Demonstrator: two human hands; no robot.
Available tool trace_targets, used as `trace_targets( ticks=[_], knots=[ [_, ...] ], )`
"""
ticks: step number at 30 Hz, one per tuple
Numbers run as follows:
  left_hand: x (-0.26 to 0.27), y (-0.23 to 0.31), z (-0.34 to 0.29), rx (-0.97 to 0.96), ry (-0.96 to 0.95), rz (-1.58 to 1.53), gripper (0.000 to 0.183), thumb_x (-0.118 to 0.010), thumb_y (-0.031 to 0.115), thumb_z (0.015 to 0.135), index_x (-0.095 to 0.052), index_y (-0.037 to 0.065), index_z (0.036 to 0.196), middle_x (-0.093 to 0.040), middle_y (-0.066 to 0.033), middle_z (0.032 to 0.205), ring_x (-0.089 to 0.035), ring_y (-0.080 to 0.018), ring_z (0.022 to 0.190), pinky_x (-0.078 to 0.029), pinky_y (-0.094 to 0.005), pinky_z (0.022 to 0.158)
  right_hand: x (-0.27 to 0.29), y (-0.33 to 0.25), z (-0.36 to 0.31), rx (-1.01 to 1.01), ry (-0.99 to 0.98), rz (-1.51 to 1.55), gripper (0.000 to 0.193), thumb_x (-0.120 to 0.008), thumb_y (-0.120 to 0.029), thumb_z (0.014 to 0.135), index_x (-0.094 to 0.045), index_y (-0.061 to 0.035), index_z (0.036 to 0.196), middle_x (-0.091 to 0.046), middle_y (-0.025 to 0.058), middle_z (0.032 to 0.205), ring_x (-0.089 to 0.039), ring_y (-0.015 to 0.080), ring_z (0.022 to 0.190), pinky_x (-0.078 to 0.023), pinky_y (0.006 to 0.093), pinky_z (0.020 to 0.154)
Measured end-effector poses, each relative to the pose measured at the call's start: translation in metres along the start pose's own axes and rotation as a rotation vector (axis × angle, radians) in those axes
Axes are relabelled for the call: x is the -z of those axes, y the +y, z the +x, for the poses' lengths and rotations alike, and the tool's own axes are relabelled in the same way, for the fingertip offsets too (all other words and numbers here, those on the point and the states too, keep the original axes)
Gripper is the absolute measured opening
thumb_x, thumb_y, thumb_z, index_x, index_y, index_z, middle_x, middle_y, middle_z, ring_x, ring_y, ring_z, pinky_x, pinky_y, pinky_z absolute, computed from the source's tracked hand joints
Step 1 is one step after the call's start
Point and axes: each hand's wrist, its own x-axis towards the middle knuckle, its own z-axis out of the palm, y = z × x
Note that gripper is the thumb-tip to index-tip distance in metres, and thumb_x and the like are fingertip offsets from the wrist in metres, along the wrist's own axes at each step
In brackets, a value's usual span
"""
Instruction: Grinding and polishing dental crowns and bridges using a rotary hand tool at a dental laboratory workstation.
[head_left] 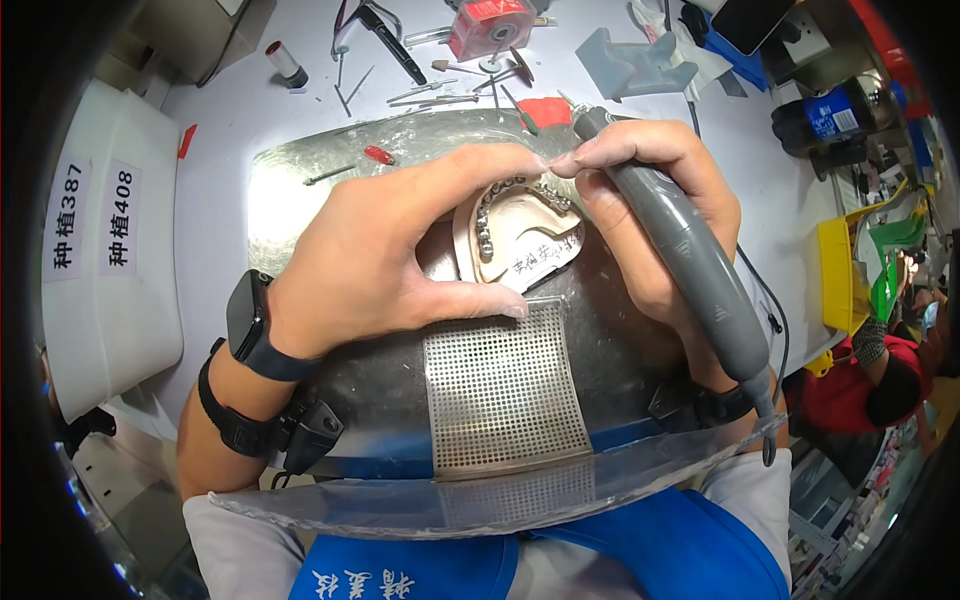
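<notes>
A cream plaster dental model (532, 235) with handwriting on its base lies between my hands, above a dark worn metal work surface (370, 390). A shiny metal dental framework (485, 228) runs along its arch. My left hand (375, 240) curves round the model's left side, its thumb near the front and its fingers at the back. My right hand (660, 180) grips a grey rotary handpiece (695, 245) like a pen. The handpiece tilts up and left, with its cord leaving the lower end. Both hands' fingertips meet at the model's back edge.
A perforated metal plate (505, 390) sits in front of the model, near a transparent shield (400, 500). Several burs (440, 98) lie behind. A white bin (120, 250) stands left; a dark bottle (835, 118) and yellow bin (845, 275) are right, near another person (865, 385).
</notes>
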Motion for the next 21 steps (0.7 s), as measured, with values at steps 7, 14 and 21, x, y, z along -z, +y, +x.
trace_targets(
  ticks=[7,14,21],
  knots=[
    [0.000,-0.002,0.003,0.051,-0.018,-0.037,0.084,-0.098,0.021,0.064,-0.059,0.003,0.136,-0.066,-0.0100,0.129,-0.065,-0.0198,0.117,-0.052,-0.0322,0.100,0.003,0.001,0.000,0.027,0.001,0.015,0.025,-0.061,0.012,0.088,-0.066,-0.0038,0.107,-0.069,0.0075,0.099,-0.067,0.0114,0.090,-0.052,0.0242,0.080],
    [0.000,-0.004,0.002,0.018,0.003,-0.044,0.084,-0.098,0.022,0.063,-0.059,0.003,0.135,-0.066,-0.0102,0.130,-0.065,-0.0198,0.117,-0.052,-0.0329,0.102,0.004,-0.003,0.002,0.038,-0.013,0.020,0.021,-0.061,0.010,0.091,-0.062,-0.0011,0.109,-0.071,0.0126,0.099,-0.069,0.0155,0.094,-0.053,0.0277,0.087],
    [-0.001,-0.003,-0.001,0.087,0.014,0.007,0.088,-0.098,0.035,0.061,-0.059,0.005,0.133,-0.068,-0.0104,0.123,-0.069,-0.0211,0.110,-0.054,-0.0322,0.097,-0.010,0.000,0.008,0.007,0.008,0.085,0.022,-0.064,0.009,0.088,-0.065,-0.0025,0.108,-0.067,0.0056,0.096,-0.065,0.0093,0.089,-0.051,0.0242,0.079]
  ],
)
